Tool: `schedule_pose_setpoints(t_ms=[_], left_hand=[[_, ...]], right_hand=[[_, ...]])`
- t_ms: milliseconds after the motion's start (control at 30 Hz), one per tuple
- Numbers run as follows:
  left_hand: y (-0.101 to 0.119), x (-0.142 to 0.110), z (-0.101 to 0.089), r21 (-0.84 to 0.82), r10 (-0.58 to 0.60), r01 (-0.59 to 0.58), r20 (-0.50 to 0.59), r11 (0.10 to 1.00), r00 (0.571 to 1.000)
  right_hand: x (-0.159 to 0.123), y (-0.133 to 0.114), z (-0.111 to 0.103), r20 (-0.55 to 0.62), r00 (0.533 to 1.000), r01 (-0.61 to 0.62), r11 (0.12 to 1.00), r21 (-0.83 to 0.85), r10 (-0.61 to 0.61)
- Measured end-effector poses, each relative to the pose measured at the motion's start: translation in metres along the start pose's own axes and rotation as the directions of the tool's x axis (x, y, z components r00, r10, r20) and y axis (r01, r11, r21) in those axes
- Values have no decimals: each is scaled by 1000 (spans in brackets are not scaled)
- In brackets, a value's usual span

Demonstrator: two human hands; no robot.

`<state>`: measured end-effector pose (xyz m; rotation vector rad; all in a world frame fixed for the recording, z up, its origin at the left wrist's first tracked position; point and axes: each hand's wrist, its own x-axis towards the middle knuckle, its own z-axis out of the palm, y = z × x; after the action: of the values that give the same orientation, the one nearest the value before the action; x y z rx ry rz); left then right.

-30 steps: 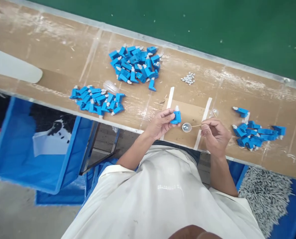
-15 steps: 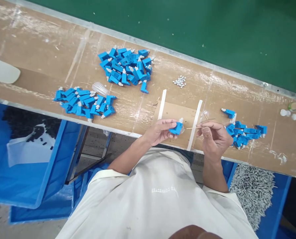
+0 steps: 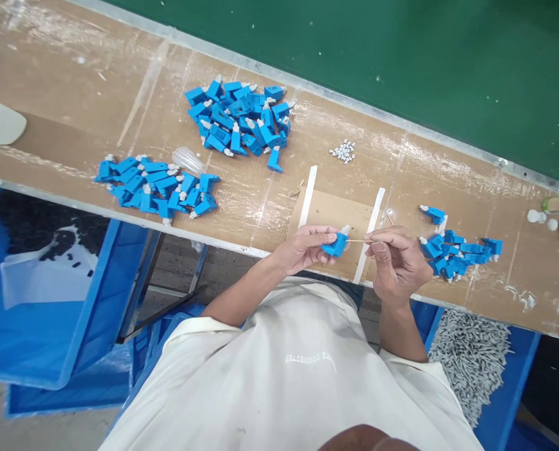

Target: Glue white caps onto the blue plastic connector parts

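Note:
Pinched in my left hand (image 3: 305, 248) is a blue plastic part (image 3: 335, 245) with a white piece sticking up at its top. My right hand (image 3: 398, 257) is closed on a thin wooden toothpick (image 3: 358, 240). The toothpick's left tip meets the right side of the blue part; whether it enters a hole I cannot tell. Beneath the hands lies a cardboard piece (image 3: 338, 210) with white tape strips (image 3: 375, 216) at its sides. Just right of my right hand is a pile of blue parts (image 3: 462, 248).
Two more piles of blue parts (image 3: 241, 119) (image 3: 159, 188) lie to the left, with a clear plastic piece (image 3: 188, 160) between them. Small grey-white pieces (image 3: 343, 151) sit beyond the cardboard. Below the table edge are blue bins (image 3: 89, 307), one holding grey pieces (image 3: 469, 357).
My right hand has moved left, bringing the toothpick's tip to the blue part. My left hand still holds that part in about the same place. The view has shifted slightly.

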<state>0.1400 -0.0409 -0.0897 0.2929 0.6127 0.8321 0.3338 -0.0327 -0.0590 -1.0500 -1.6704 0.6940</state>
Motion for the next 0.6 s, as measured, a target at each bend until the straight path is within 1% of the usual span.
schedule_pose_setpoints(t_ms=[167,333,400,467,600], left_hand=[[-1,0,-1,14,4,-4,14,1000,1000],[-1,-1,-2,2,-8,8,-8,1000,1000],[-1,-1,-2,1,-12,12,-20,1000,1000],[-1,-1,-2,3,-17,17,-20,1000,1000],[-1,-1,-1,2,-16,16,-11,1000,1000]], right_hand=[[-2,4,1,25,1000,-17,1000,-25,18],[-3,4,0,69,998,4,997,-74,1],[-1,2,0,96,995,41,994,-98,-32],[1,0,-1,120,989,103,987,-120,-89],[4,-3,-1,118,975,208,960,-187,-188]])
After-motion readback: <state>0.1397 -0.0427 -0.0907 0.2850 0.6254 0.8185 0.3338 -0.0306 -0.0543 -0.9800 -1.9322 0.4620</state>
